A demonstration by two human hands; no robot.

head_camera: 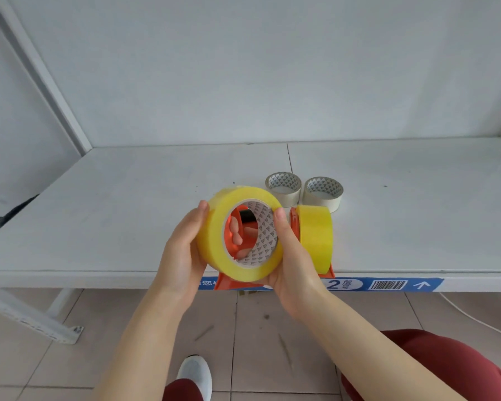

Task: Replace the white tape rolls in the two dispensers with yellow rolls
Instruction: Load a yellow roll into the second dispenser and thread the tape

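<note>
Both my left hand (182, 253) and right hand (294, 256) clasp the yellow roll (214, 241), its core facing me, orange dispenser (229, 280) directly behind

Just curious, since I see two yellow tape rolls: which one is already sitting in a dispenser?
The right yellow roll, standing on edge in the orange dispenser. The other yellow roll is held up in both hands.

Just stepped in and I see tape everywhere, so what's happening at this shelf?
A person is swapping tape rolls in two orange dispensers. Both hands, left hand and right hand, hold a yellow roll in front of the left dispenser, not yet seated as far as can be seen. The right dispenser already carries a yellow roll. Two white rolls lie flat on the shelf behind.
</note>
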